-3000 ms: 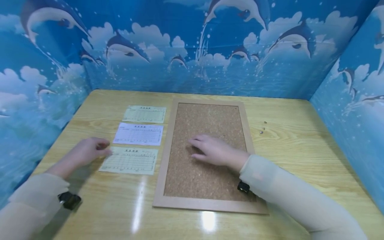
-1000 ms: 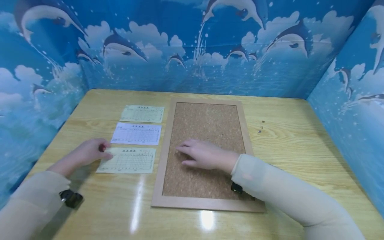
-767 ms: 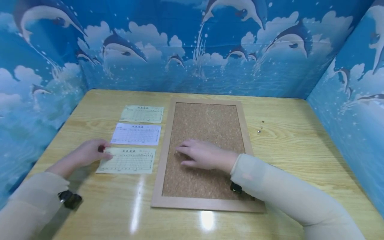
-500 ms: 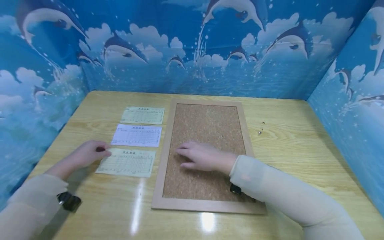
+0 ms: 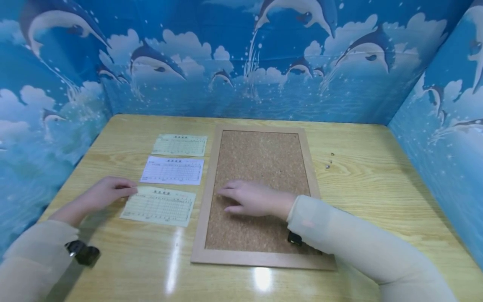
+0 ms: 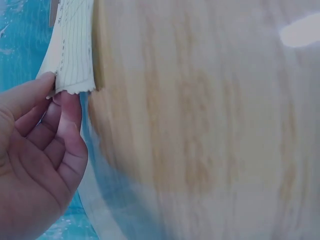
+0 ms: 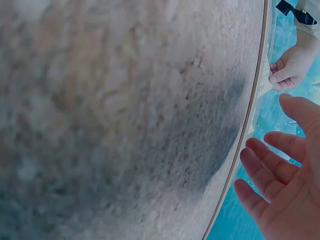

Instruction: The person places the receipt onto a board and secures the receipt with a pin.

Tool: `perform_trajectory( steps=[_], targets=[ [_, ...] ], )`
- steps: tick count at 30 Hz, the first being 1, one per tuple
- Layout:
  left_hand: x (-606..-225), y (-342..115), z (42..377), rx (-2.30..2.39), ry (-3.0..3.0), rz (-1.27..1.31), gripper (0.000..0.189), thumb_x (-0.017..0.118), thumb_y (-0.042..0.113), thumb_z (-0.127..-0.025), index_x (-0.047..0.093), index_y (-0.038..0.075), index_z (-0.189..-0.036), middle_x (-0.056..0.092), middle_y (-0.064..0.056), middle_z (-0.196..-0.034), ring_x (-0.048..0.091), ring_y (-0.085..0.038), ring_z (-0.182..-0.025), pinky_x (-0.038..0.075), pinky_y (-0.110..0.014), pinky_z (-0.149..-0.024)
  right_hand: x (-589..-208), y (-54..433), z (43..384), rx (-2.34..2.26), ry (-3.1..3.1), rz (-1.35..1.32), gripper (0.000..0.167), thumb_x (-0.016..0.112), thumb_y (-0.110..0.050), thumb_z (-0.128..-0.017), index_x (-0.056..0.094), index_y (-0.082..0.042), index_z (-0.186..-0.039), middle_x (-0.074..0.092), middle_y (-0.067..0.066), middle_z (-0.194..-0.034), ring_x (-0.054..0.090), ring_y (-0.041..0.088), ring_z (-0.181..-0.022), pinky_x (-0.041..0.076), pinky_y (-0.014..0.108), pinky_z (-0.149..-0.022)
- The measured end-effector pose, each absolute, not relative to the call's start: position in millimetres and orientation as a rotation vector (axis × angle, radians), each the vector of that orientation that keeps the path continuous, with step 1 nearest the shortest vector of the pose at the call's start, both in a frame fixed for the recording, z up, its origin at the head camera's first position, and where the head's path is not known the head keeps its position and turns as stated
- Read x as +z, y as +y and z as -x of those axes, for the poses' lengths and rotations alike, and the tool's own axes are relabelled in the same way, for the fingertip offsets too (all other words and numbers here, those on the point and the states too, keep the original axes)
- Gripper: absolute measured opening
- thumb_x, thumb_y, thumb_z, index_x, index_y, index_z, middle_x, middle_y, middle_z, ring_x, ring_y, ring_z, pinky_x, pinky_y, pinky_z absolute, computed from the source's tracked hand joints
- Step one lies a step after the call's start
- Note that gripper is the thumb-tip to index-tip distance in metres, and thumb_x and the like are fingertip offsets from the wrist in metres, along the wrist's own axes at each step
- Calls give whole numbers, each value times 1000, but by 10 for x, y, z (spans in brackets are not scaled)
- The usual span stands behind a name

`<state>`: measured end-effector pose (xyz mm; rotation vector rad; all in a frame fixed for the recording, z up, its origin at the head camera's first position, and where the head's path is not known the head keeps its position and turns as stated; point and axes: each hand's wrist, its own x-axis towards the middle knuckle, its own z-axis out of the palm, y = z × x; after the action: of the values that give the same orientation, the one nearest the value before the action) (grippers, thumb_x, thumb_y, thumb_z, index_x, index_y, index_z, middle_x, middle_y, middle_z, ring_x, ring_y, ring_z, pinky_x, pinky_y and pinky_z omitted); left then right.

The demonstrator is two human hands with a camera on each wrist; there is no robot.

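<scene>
My left hand point(image 5: 103, 194) pinches the upper left corner of the nearest pale green printed form point(image 5: 160, 206). In the left wrist view the thumb lies on top of that form's torn-looking edge point(image 6: 75, 89), with fingers beneath it. Over the lower left part of the framed cork board point(image 5: 260, 235) hovers my right hand point(image 5: 253, 198). Its fingers are relaxed and spread, holding nothing, as the right wrist view shows the fingers point(image 7: 270, 170) above the board. A white form point(image 5: 172, 170) and another green form point(image 5: 180, 145) lie in a column behind the gripped one.
Several tiny metal pieces point(image 5: 327, 166) lie on the wooden table point(image 5: 377, 188) right of the board. Blue dolphin-print cloth point(image 5: 241, 63) walls off the back and both sides. A black wrist camera point(image 5: 83, 253) hangs under the left sleeve.
The left thumb and fingers have closed on the nearest green form's corner, and the form has turned slightly, its right end nearer the front. The right hand has shifted left over the board.
</scene>
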<state>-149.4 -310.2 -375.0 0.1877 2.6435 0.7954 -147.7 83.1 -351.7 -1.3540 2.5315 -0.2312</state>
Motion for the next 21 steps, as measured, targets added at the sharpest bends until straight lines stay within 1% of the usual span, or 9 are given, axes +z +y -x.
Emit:
perform_trajectory(
  steps=[2,4,8,9,12,15,18,21],
  targets=[
    [-3742,-3120,1495,820,2616,-168,33,55,27,-95,65,-4,-104,61,-3,-83,51,-15,-75,44,-30,-63,-3518,826,1471,-262,2514,1342,53,56,-38,-93,47,-9,-137,50,8,-134,46,20,-123,34,34,-103],
    [-3729,-3141,1489,854,2589,-153,35,54,29,-95,65,-3,-103,60,-4,-83,51,-15,-75,45,-30,-63,-3516,822,1465,-316,2489,1323,52,56,-37,-93,47,-9,-137,50,7,-134,45,20,-124,33,33,-104],
    [-3698,-3186,1469,895,2565,-148,39,54,34,-95,65,-2,-105,63,-7,-94,53,-13,-80,47,-30,-65,-3506,808,1448,-411,2433,1288,52,55,-36,-94,47,-8,-136,49,7,-135,44,19,-125,31,32,-105],
    [-3697,-3198,1467,905,2561,-153,38,54,33,-95,65,-2,-105,63,-7,-94,53,-12,-79,47,-29,-65,-3506,803,1446,-423,2425,1282,51,55,-36,-94,47,-9,-136,49,6,-136,43,19,-126,30,32,-105],
    [-3702,-3230,1473,927,2536,-156,36,54,32,-96,65,-1,-101,61,-6,-90,51,-11,-76,46,-29,-64,-3505,792,1438,-440,2405,1252,51,55,-37,-94,47,-10,-137,47,6,-138,42,18,-127,29,32,-106],
    [-3703,-3242,1484,961,2490,-143,34,52,32,-96,63,0,-94,55,-5,-79,47,-14,-70,42,-29,-61,-3511,784,1437,-466,2393,1223,51,55,-36,-94,48,-10,-136,46,5,-139,40,18,-129,28,31,-107],
    [-3680,-3232,1488,982,2452,-117,35,51,33,-97,61,-1,-92,53,-5,-77,47,-14,-69,41,-29,-61,-3519,776,1432,-510,2383,1208,49,55,-35,-94,49,-9,-135,47,6,-138,41,18,-128,29,31,-106],
    [-3655,-3206,1487,1029,2412,-101,35,51,30,-97,61,-4,-96,55,-6,-80,49,-13,-72,44,-29,-64,-3537,763,1428,-572,2364,1201,47,56,-32,-94,51,-6,-133,52,7,-133,48,18,-122,34,30,-102]
  ],
)
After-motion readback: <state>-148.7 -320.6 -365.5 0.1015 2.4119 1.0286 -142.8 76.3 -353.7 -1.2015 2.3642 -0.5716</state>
